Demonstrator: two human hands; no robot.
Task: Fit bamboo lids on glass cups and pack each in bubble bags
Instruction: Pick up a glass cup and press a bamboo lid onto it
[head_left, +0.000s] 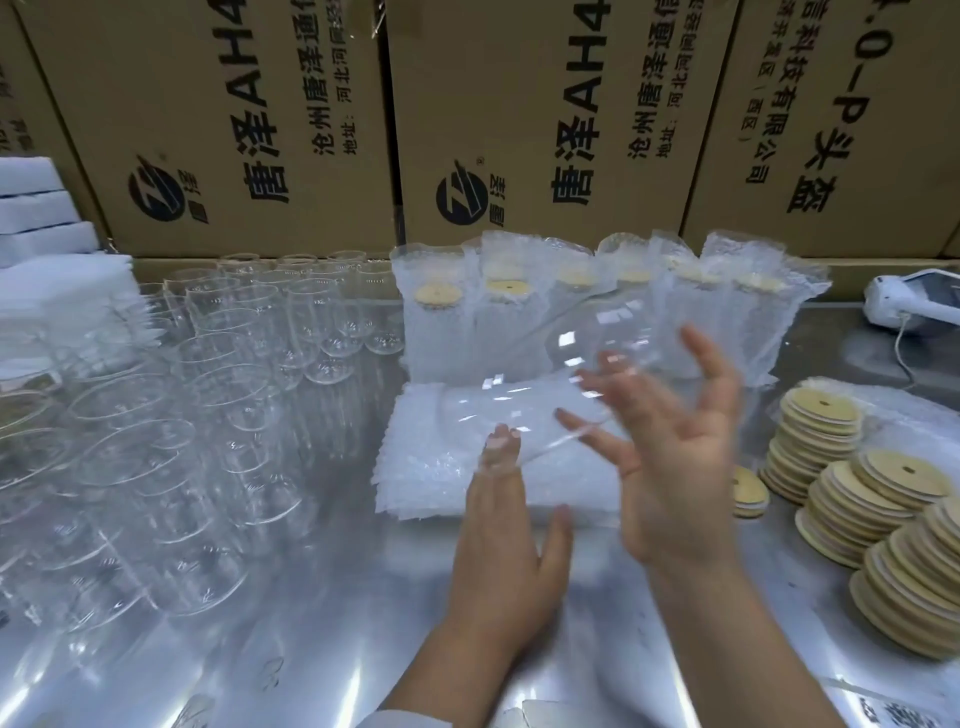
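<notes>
A clear glass cup (566, 384) is tilted in the air between my hands, rim toward the lower left, and it carries no lid. My left hand (506, 540) reaches up with straight fingers, its fingertips touching the rim. My right hand (675, 447) has its fingers spread against the cup's side and is motion-blurred. Below the cup lies a flat stack of bubble bags (441, 467). Stacks of round bamboo lids (862, 499) sit to the right. Several lidded cups in bubble bags (498, 317) stand in a row behind.
Many empty glass cups (223, 364) crowd the left of the shiny metal table (322, 623). Large cardboard boxes (249, 130) wall off the back. White foam sheets (41, 208) are stacked far left. A white handheld device (914, 301) with a cable lies at far right.
</notes>
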